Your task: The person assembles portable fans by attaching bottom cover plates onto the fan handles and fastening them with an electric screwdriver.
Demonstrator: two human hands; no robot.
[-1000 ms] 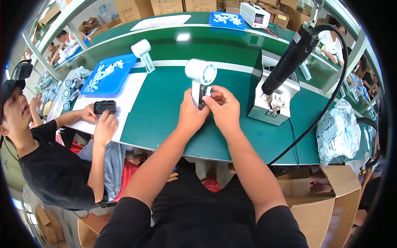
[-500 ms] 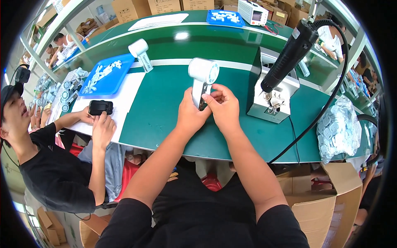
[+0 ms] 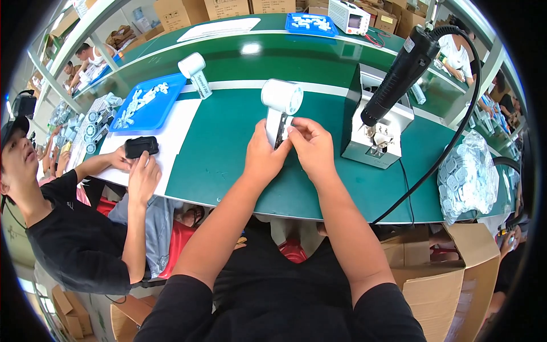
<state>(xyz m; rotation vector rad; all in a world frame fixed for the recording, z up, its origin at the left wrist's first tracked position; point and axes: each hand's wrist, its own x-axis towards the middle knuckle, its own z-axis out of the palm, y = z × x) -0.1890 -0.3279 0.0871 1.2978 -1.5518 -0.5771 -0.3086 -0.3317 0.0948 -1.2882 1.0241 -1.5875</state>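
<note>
Left grip [image 3: 265, 157]: one, clamped round the lower handle of the held fan [image 3: 278, 109].
Right grip [image 3: 312, 145]: one, fingertips at the handle's dark open side; cannot tell whether they pinch anything.
Held fan: one, above the counter [image 3: 228, 154]; long axis nearly upright, head up, grille facing right.
Standing fan [image 3: 194, 67]: one, left.
Screwdriver [image 3: 393, 85]: one, over one metal machine [image 3: 354, 134].
Near blue tray [image 3: 159, 111]: one, left.
</note>
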